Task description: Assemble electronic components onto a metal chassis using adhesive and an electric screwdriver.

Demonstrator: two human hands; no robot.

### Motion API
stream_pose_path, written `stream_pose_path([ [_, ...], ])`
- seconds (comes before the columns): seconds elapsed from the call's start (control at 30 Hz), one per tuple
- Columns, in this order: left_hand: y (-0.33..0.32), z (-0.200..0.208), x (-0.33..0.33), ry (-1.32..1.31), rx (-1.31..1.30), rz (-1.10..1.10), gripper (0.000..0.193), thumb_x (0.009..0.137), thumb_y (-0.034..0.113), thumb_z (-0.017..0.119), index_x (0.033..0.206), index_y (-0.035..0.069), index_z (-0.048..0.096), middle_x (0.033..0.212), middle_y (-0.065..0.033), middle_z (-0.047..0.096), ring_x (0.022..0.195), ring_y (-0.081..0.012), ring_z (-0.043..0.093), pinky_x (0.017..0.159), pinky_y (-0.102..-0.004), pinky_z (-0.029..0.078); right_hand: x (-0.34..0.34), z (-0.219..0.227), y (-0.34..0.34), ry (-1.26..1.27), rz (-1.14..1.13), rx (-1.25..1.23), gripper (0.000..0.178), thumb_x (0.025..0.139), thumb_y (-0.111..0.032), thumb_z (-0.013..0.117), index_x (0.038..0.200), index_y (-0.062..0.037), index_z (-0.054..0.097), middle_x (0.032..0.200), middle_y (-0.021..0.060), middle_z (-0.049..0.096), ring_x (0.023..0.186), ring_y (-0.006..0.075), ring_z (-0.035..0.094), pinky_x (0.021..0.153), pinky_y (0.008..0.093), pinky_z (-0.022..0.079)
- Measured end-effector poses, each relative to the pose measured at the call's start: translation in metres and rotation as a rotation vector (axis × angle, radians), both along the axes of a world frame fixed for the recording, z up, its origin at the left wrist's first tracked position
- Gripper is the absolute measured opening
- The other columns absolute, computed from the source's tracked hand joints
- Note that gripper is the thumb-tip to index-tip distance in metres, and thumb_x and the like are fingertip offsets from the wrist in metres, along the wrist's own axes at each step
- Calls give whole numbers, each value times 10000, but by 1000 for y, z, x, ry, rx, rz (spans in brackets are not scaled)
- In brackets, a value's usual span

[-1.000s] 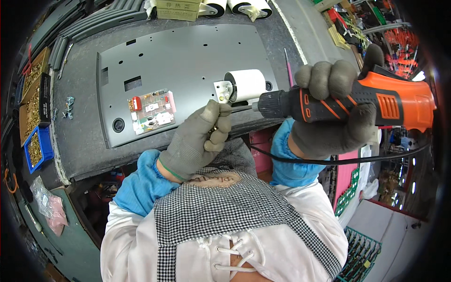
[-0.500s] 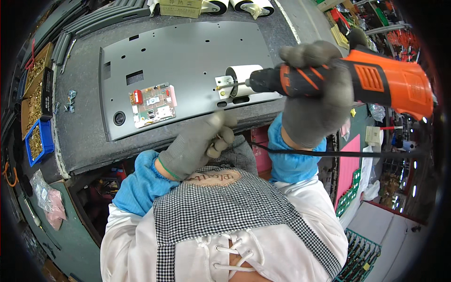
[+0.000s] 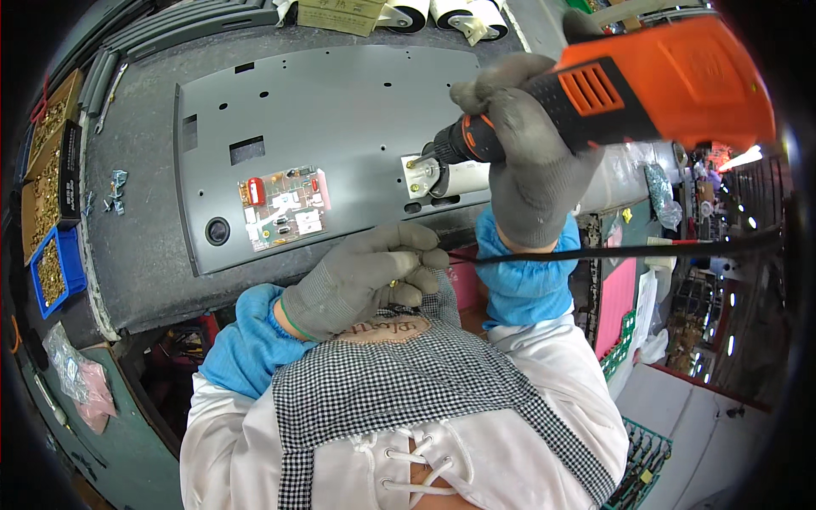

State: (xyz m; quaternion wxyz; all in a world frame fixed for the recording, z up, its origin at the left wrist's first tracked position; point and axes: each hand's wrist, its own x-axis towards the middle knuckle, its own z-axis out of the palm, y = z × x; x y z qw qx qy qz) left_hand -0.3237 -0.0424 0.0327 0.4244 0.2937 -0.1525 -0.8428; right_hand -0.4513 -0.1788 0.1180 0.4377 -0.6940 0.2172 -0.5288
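Note:
My right hand (image 3: 540, 161), in a grey glove, grips an orange and black cordless drill (image 3: 654, 89) whose chuck points left and down. Its bit meets a brass screw at the small white bracket (image 3: 419, 176) of a cylindrical white part (image 3: 463, 178). That bracket rests against a dark grey metal panel (image 3: 340, 110) with several holes. My gloved left hand (image 3: 370, 276) is closed near the panel's front edge, its fingers curled around small brass screws (image 3: 393, 284). Left of the bracket, a circuit board (image 3: 285, 206) with a red component lies on the panel.
Several loose silver screws (image 3: 116, 191) lie left of the panel. Brass fasteners fill a blue bin (image 3: 76, 263) and cardboard boxes at the far left. Caster wheels (image 3: 467, 19) and a yellowish box (image 3: 340, 13) stand at the back. A black cable (image 3: 629, 253) crosses below my right wrist.
The drill has tilted steeper, its chuck coming closer to the bracket and its body rising toward the camera. My left hand has shifted slightly right, and the whole view has moved a little.

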Motion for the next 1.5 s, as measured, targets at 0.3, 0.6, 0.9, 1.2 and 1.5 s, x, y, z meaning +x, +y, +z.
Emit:
stream_pose_path([
  [0.3, -3, -7, 0, 87, -8, 58, 443, 1049, 218, 487, 1389, -60, 436, 1295, -179, 598, 989, -136, 653, 742, -206, 548, 1, -3, -20, 132, 158, 21, 280, 852, -48, 638, 1117, 35, 611, 830, 98, 631, 684, 200, 611, 719, 401, 567],
  [0.6, 5, -22, -19, 71, -1, 286, 427, 1069, 375, 505, 1273, -1, 510, 959, -23, 568, 676, -32, 460, 558, -151, 416, -35, 9, -26, -136, 399, 133, 429, 871, -270, 662, 1176, 17, 572, 910, 53, 572, 793, 171, 537, 774, 391, 445],
  [0.9, -5, -11, -46, 91, 84, 257, 398, 1058, 470, 490, 1063, 76, 546, 764, 61, 471, 542, 10, 340, 455, -121, 330, -88, 19, 24, -437, 491, -24, 745, 920, -379, 643, 1487, -6, 337, 851, 17, 514, 715, 149, 488, 690, 372, 386],
  [1.2, -5, -6, -62, -35, 20, 328, 380, 1055, 387, 541, 1074, 8, 567, 780, 1, 547, 555, -31, 415, 478, -164, 406, -98, 2, 35, -514, 83, 20, 747, 952, -200, 553, 1530, 20, 135, 922, 132, 635, 744, 222, 629, 745, 486, 556],
  [1.5, -2, 1, -63, -353, -55, 294, 487, 1044, 447, 535, 1184, -19, 554, 931, -53, 601, 661, -34, 503, 550, -133, 444, -102, -11, 47, -412, 53, 111, 740, 948, -241, 591, 1507, 38, 194, 947, 139, 652, 767, 240, 649, 763, 484, 571],
])
